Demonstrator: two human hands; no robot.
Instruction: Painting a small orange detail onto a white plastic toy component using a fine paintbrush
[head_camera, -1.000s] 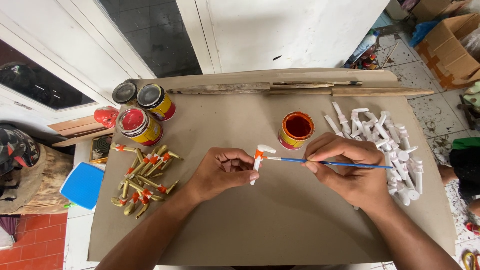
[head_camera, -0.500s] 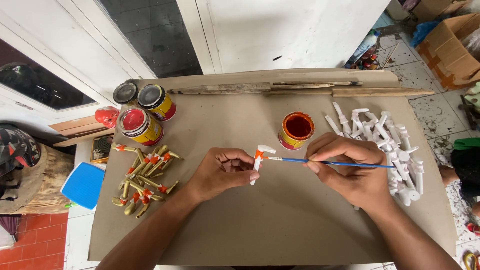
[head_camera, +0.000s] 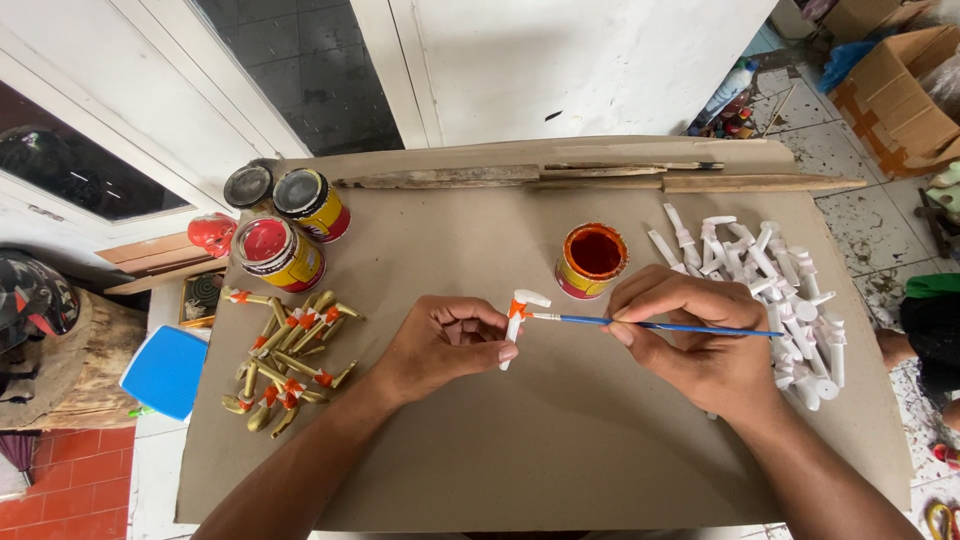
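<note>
Hands at the middle of a brown board-covered counter (head_camera: 560, 470). Left hand (head_camera: 440, 345) is closed around a small white T-shaped piece (head_camera: 516, 318), held roughly upright, with an orange band below its head. Right hand (head_camera: 690, 335) pinches a thin blue-handled brush (head_camera: 660, 326), lying nearly level, its tip touching the orange band. Open pot of orange-red paint (head_camera: 592, 260) stands just behind the brush. Pile of unpainted white pieces (head_camera: 780, 290) lies beside the right hand. Heap of gold-coloured pieces with orange bands (head_camera: 285, 355) lies to the left, well apart from the left hand. Three paint tins (head_camera: 285, 225) stand at the far left corner.
</note>
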